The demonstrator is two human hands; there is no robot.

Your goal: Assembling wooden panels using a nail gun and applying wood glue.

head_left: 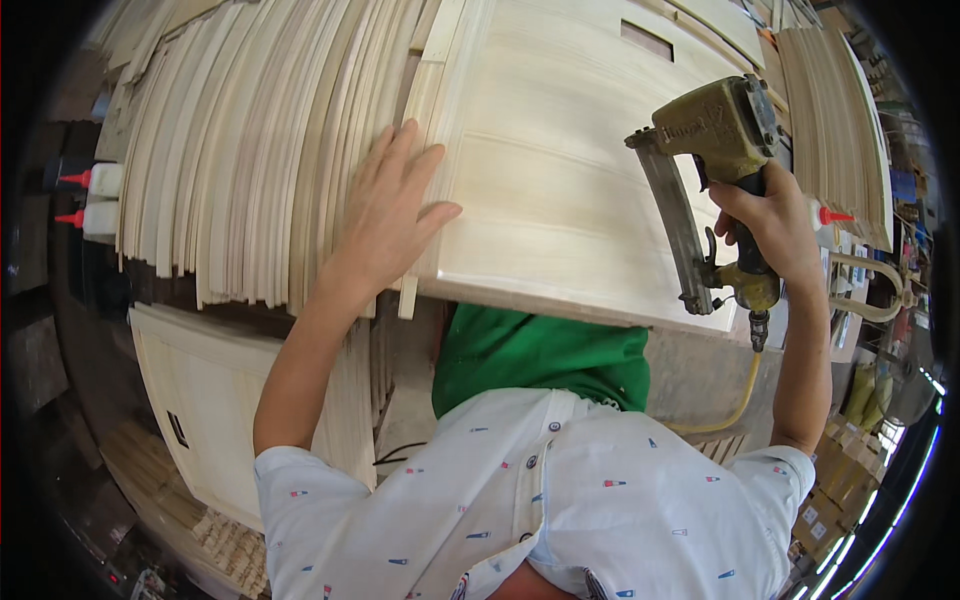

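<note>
Around the black grip of a pneumatic nail gun (pixel 705 135), the fingers of my right hand (pixel 765 215) are closed. The gun is olive-coloured and worn, with a long dark magazine, and is held above the right part of a pale wooden panel (pixel 560 170). A yellow air hose (pixel 745 395) runs down from its fitting. My left hand (pixel 390 205) lies flat, fingers stretched out, on thin wooden strips (pixel 435 80) along the panel's left edge. It holds nothing. A rectangular cut-out (pixel 647 41) shows near the panel's far edge.
Rows of thin wooden slats (pixel 240 140) stand packed at the left, with more slats (pixel 830 120) at the far right. White glue bottles with red tips (pixel 103 180) lie at the left edge; another bottle (pixel 826 214) is by my right wrist. A second panel (pixel 225 400) leans lower left.
</note>
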